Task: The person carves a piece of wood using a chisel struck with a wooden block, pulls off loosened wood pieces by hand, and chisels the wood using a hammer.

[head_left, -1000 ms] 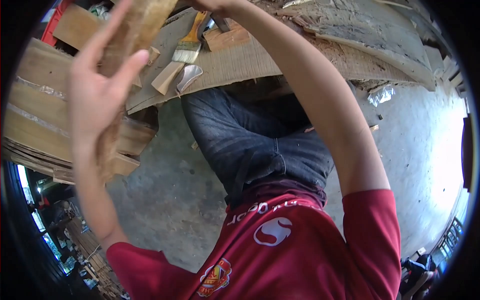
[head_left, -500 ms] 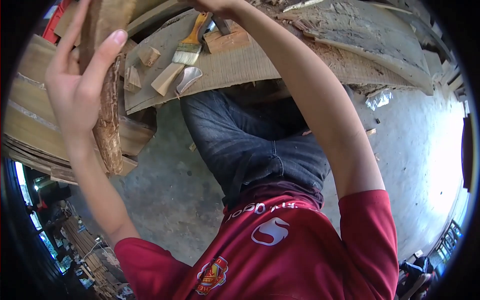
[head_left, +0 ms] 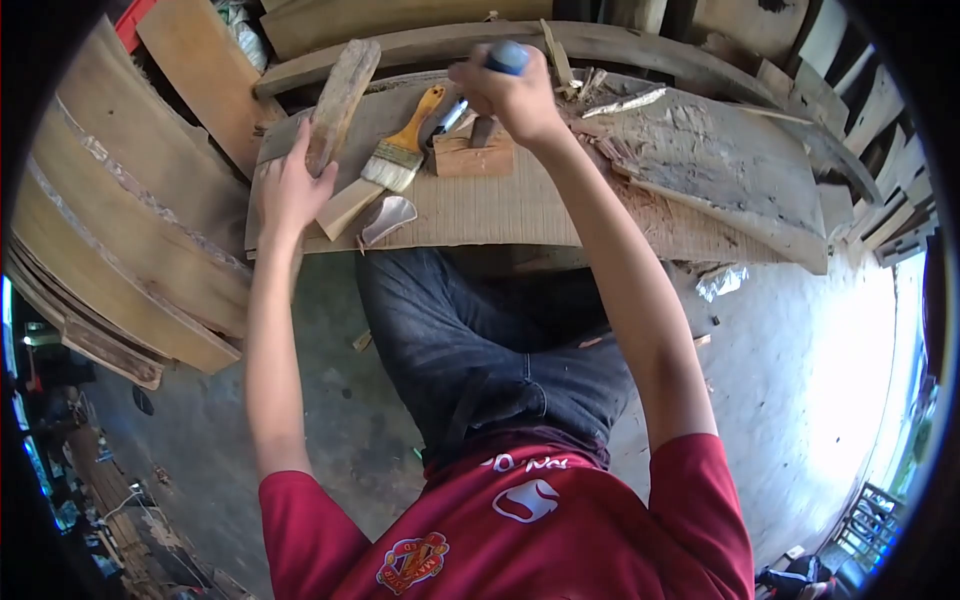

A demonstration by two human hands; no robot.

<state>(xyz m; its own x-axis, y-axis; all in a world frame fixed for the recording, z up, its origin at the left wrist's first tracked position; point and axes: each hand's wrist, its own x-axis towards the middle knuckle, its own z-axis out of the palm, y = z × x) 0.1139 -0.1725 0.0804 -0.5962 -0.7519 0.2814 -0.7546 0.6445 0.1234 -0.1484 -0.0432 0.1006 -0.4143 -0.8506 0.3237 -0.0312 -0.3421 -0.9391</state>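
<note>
My left hand (head_left: 290, 195) is at the left end of the wooden board (head_left: 450, 220), its thumb and index finger on either side of the lower end of a rough strip of wood (head_left: 345, 90). My right hand (head_left: 522, 105) is closed around a handle with a blue end (head_left: 507, 58). Below this hand, a flat metal blade (head_left: 483, 131) meets a small reddish wood block (head_left: 474, 160); the link between blade and handle is hidden. Left of the block lie a brush (head_left: 398, 160) with a yellow handle, a blue-and-white marker (head_left: 452, 116), and a curved shiny piece (head_left: 388, 219).
Large planks (head_left: 130, 230) lie at the left, and a long curved beam (head_left: 600, 45) runs behind the board. Rough bark-edged wood (head_left: 730, 150) covers the board's right part. My legs (head_left: 470, 340) are under its front edge. Crumpled foil (head_left: 722, 283) shows beyond the board.
The view has shifted to show more of the board's far side. My left hand has brought the rough strip from the raised position down and right to the board. My right hand now shows fully.
</note>
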